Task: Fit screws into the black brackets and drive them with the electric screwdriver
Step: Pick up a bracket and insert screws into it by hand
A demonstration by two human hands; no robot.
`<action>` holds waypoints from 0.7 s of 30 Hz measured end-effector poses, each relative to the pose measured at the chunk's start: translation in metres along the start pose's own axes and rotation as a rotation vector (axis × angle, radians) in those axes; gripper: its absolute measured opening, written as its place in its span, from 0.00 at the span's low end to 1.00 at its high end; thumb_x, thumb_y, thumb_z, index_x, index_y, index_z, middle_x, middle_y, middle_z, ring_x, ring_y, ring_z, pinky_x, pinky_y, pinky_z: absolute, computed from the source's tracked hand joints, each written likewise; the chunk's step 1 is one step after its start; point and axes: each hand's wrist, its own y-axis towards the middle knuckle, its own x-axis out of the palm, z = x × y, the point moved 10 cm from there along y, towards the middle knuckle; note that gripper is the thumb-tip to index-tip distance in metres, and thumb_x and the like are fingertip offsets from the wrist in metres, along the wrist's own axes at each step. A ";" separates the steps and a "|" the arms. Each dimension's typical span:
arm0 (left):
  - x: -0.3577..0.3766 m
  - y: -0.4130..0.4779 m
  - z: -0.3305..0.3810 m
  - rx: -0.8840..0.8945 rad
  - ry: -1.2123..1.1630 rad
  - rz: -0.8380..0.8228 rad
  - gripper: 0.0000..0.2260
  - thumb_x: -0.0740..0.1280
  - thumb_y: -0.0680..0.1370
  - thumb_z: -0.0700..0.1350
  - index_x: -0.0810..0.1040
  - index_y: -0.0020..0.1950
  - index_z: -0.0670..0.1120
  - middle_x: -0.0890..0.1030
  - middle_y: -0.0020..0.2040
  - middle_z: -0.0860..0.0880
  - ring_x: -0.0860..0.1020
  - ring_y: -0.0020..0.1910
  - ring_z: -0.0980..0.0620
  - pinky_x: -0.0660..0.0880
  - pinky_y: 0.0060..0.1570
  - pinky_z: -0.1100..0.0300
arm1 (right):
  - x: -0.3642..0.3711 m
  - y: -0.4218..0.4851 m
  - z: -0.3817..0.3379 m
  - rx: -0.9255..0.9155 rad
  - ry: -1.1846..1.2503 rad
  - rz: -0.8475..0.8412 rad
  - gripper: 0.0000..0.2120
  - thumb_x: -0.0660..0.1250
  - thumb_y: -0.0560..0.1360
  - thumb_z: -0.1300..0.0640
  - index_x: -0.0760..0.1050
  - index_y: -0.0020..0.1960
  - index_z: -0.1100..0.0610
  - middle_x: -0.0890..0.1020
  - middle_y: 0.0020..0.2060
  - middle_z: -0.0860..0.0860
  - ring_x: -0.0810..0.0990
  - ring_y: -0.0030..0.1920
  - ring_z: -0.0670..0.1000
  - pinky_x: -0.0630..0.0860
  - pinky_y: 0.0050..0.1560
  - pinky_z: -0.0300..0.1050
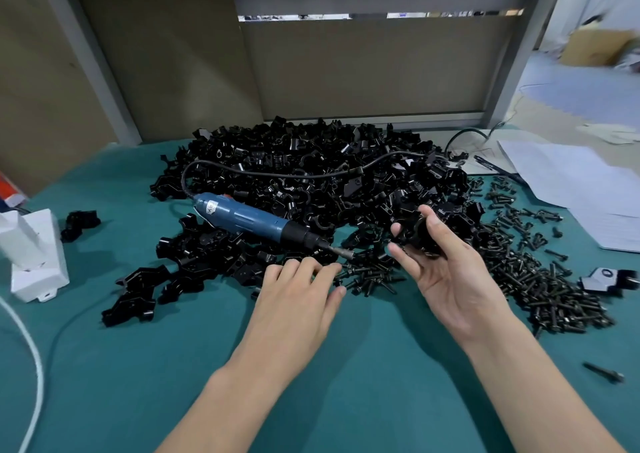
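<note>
Lays L hand (301,290) palm down on green mat (173,366), fingers straight, loosely spread, gripping nothing. Tips at edge of small scatter of screws (370,277); contact w/ them: cannot tell.

Holds bracket (420,236) in R hand (446,272), palm up, thumb over top, fingers curled under.

Note lone screw (604,372) near R edge of mat, well apart from rest. Note bigger screw pile (547,290) just R of R hand, thinning out toward back. At R edge beside pile: pale-faced bracket (609,277), blurred.

L of L hand: loose brackets (138,296) flat on mat.

Find driver (256,218) just beyond L hand, lying on brackets; blue body, black nose, bit pointing R toward screws. Touched by neither hand. Trace cord (277,172) from driver tail, looping back, then R across heap (311,147).

At L edge: white box (34,255), stray bracket (80,224) near it.

Heap of black brackets filling mid-to-back of mat, up to panel (363,71) behind. Far R: papers (571,179), partly off mat.
</note>
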 end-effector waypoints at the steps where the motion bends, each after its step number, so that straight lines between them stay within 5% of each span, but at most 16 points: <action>1: -0.002 0.000 0.002 0.007 -0.020 0.025 0.18 0.56 0.84 0.55 0.76 0.68 0.51 0.78 0.55 0.53 0.76 0.53 0.50 0.71 0.56 0.51 | 0.000 0.000 0.000 0.000 0.009 0.004 0.20 0.70 0.75 0.57 0.78 0.67 0.58 0.85 0.58 0.63 0.87 0.54 0.57 0.85 0.44 0.46; 9: 0.008 0.011 0.022 0.116 -0.011 0.037 0.13 0.69 0.80 0.45 0.81 0.64 0.53 0.80 0.56 0.54 0.78 0.52 0.50 0.74 0.53 0.52 | -0.002 0.003 0.004 0.003 0.000 0.006 0.20 0.72 0.74 0.58 0.79 0.64 0.60 0.85 0.58 0.63 0.86 0.56 0.59 0.85 0.45 0.46; 16: 0.009 0.009 0.010 0.034 -0.017 0.025 0.13 0.56 0.85 0.49 0.76 0.65 0.51 0.75 0.57 0.53 0.73 0.55 0.50 0.68 0.59 0.54 | -0.002 0.004 0.002 -0.002 -0.011 0.001 0.19 0.72 0.74 0.58 0.80 0.64 0.60 0.85 0.57 0.64 0.87 0.55 0.59 0.85 0.46 0.46; 21: 0.002 0.008 0.021 0.051 -0.062 0.041 0.16 0.56 0.83 0.56 0.79 0.60 0.52 0.76 0.54 0.53 0.75 0.54 0.51 0.71 0.57 0.53 | -0.006 0.004 -0.006 -0.036 0.022 0.027 0.20 0.72 0.73 0.58 0.79 0.64 0.60 0.86 0.56 0.61 0.87 0.54 0.57 0.85 0.45 0.45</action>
